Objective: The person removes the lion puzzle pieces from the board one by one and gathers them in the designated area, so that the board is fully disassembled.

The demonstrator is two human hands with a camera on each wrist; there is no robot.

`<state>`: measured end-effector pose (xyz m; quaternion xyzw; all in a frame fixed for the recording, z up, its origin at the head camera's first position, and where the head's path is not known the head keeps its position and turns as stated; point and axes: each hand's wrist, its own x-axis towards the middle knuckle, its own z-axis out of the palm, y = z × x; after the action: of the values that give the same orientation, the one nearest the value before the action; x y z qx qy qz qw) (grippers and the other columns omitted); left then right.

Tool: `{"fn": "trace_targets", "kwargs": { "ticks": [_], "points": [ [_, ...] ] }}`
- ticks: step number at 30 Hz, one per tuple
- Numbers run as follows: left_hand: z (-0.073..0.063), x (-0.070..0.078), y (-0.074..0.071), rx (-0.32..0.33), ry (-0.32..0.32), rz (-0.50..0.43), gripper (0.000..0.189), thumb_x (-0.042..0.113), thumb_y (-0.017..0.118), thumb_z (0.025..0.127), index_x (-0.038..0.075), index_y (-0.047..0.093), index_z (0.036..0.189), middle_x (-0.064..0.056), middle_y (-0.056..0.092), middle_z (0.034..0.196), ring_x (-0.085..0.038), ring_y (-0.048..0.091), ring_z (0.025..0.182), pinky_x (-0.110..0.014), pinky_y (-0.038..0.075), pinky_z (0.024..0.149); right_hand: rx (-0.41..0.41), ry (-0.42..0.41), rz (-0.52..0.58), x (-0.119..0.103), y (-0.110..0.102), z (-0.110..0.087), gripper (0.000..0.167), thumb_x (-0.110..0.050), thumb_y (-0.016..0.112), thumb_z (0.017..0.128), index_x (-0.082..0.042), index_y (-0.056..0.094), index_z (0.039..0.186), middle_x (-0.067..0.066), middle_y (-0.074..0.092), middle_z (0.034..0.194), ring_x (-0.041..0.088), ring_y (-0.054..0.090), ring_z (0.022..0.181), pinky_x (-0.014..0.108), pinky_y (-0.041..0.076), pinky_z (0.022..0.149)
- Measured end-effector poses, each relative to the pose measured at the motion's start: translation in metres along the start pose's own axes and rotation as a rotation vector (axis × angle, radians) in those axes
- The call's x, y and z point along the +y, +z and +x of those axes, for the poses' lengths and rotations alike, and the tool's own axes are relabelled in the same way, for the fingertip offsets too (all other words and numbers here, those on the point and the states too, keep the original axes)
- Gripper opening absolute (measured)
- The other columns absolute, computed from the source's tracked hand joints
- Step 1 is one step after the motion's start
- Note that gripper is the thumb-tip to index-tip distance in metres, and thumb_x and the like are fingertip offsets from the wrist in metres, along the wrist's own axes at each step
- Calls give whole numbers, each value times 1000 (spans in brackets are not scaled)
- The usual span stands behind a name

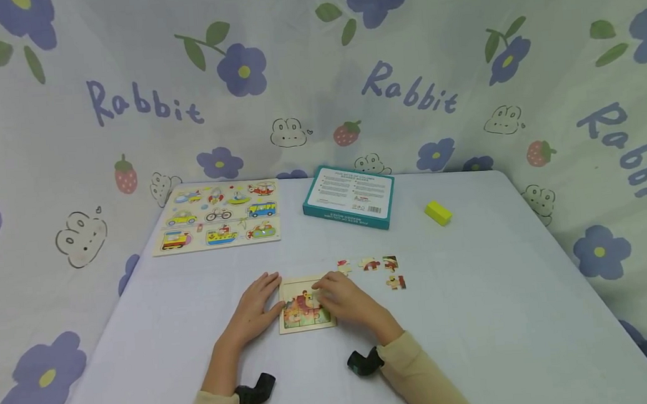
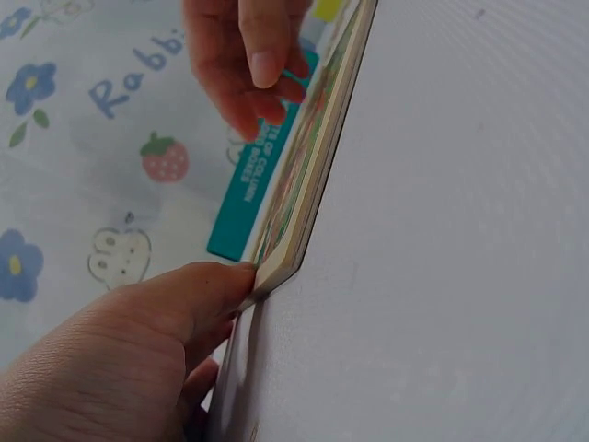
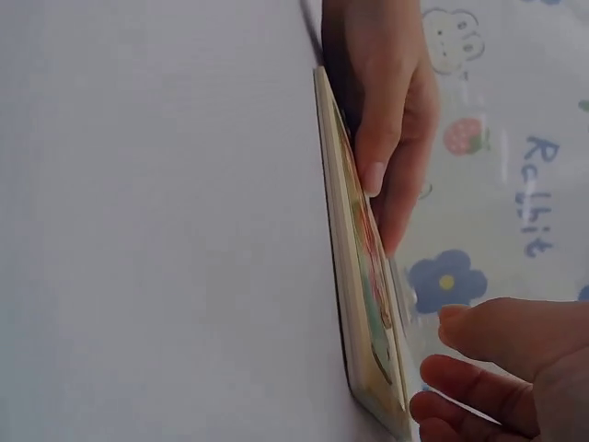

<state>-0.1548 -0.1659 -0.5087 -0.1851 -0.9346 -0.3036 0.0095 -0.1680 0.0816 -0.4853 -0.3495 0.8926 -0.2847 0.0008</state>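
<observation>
A left hand [image 1: 254,309], fingers extended, touches the left side of a puzzle board [image 1: 296,288] on the near table [image 1: 506,314], likely light, stiff, best held by its edges; the right hand [image 1: 346,297] hovers above, thumb and fingers apart.

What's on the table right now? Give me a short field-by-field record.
left hand: thumb touching the puzzle tray
right hand: over the tray's right side
puzzle tray: partly filled
loose pieces: at least four, beyond and right of tray
teal box: lying flat behind pieces
yellow block: right of box
vehicle board: far left
</observation>
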Motion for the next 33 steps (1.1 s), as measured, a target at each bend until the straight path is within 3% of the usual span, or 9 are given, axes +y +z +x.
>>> {"fn": "trace_targets", "kwargs": {
  "ticks": [7, 11, 17, 33],
  "points": [
    [0, 0, 0, 19, 29, -8, 56, 24, 64, 86, 2, 45, 134, -12, 39, 140, -32, 26, 133, -53, 22, 105, 12, 74, 83, 7, 15, 2, 34, -19, 59, 90, -5, 56, 121, 0, 52, 100, 9, 44, 84, 23, 42, 72],
    [-1, 1, 0, 17, 24, -6, 56, 24, 64, 86, 2, 45, 134, -11, 39, 141, -32, 26, 133, -53, 22, 105, 47, 45, 35, 8, 25, 2, 35, -23, 59, 90, -6, 57, 121, 4, 46, 106, 12, 42, 90, 25, 42, 76],
    [0, 0, 0, 20, 28, 1, 56, 25, 63, 86, 2, 45, 134, -11, 39, 141, -32, 26, 133, -53, 23, 104, 106, -8, -51, 6, 31, 5, 32, -22, 60, 88, -11, 61, 119, 6, 46, 104, 12, 41, 86, 25, 40, 74],
    [2, -1, 0, 4, 14, 0, 58, 28, 63, 86, 4, 44, 135, -10, 38, 142, -31, 25, 134, -53, 21, 105, 73, 23, -83, 6, 33, 6, 35, -28, 64, 86, -15, 62, 119, 4, 49, 108, 13, 41, 87, 26, 39, 74]
  ]
}}
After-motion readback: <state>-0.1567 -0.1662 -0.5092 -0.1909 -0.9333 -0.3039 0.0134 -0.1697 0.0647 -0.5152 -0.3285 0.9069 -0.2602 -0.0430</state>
